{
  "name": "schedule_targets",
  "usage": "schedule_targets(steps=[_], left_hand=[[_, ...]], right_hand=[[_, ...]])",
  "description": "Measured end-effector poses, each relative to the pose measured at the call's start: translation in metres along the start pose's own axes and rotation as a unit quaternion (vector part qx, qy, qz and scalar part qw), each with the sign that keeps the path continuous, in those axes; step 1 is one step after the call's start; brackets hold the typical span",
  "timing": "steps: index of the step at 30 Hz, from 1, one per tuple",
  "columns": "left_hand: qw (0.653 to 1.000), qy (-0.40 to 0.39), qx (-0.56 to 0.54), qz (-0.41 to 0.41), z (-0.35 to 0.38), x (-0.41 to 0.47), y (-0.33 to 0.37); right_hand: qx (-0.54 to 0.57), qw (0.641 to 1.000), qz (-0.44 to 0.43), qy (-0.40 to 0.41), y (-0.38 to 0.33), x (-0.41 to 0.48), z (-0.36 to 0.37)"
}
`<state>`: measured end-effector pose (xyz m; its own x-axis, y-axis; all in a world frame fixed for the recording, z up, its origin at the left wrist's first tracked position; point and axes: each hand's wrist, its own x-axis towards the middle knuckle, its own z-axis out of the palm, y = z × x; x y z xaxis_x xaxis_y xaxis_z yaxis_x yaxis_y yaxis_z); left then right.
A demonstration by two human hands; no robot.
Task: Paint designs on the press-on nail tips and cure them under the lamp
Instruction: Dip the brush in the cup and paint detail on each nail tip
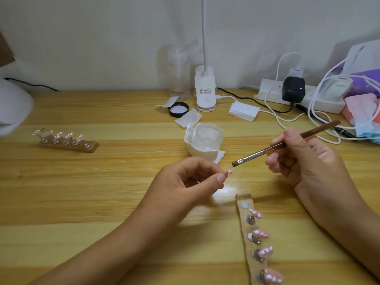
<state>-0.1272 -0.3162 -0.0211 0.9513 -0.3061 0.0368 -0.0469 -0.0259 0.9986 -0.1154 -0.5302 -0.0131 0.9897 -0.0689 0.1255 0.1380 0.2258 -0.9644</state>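
My left hand (185,182) pinches a small pink nail tip with white marks (291,172) between thumb and fingers, above the wooden table. My right hand (304,159) grips a brown-handled flat brush (283,144), its bristle end hovering just above and right of that tip without touching it. A brown holder strip (249,239) lies near the front right, carrying several pink tips with white dots. A second strip with several pink tips (65,140) sits at the left. The white curing lamp (12,105) shows at the left edge, blurred.
A glass jar in a white dish (205,140) stands just behind my hands, with paper wipes (188,118) and a black lid (178,109). Further back stand a clear bottle (178,73), a clip desk lamp (205,89) and a power strip (296,95) with cables.
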Motion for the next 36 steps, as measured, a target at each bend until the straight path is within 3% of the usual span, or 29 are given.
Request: schedule_targets(steps=[6, 13, 20, 28, 36], left_hand=[[1.0, 0.008, -0.006, -0.007, 0.0, -0.001, 0.001], [1.0, -0.003, -0.006, -0.013, 0.0, -0.002, 0.001], [1.0, -0.004, 0.003, -0.007, 0.0, -0.001, -0.001], [1.0, -0.004, 0.016, 0.002, -0.001, -0.002, -0.002], [0.996, -0.006, 0.078, 0.037, 0.01, -0.006, 0.004]], right_hand=[[0.003, 0.998, -0.003, -0.063, 0.0, -0.004, 0.0], [0.032, 0.999, 0.012, 0.024, 0.001, 0.006, -0.006], [0.015, 0.998, 0.0, -0.067, -0.001, -0.002, 0.001], [-0.032, 0.999, -0.038, 0.006, 0.002, 0.0, 0.0], [0.005, 0.999, -0.028, 0.036, 0.001, 0.003, -0.007]])
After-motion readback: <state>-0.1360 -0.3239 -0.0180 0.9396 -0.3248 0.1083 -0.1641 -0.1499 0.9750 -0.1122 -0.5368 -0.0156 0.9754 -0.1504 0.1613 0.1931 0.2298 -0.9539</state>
